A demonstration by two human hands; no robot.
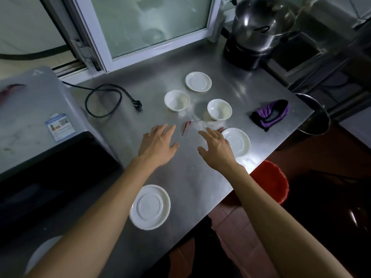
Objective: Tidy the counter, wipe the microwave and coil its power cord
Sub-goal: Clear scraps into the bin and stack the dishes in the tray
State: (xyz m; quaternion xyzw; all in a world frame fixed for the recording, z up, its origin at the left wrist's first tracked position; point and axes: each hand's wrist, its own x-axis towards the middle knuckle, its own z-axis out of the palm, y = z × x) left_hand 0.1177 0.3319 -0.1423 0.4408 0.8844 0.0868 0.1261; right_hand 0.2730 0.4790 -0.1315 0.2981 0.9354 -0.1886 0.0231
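Observation:
The grey microwave [30, 121] stands at the left of the steel counter [190, 177], with a dried chili [10, 90] on its top. Its black power cord [104, 99] lies in a loose loop beside it, plug at the right. Two white bowls [177, 100] [219, 112] and three white saucers [198, 81] [239, 141] [149, 207] are spread on the counter. A red chili [185, 127] lies between my hands; another [220, 129] peeks out by the right saucer. My left hand [158, 145] and my right hand [215, 147] hover open over the counter, holding nothing. A purple and black cloth [270, 115] lies at the right.
A steel pot [261, 25] sits on a black burner at the back right. A window runs along the back. A metal basin [315, 117] sticks out past the counter's right edge. A red bucket [271, 183] stands on the floor below the front right corner.

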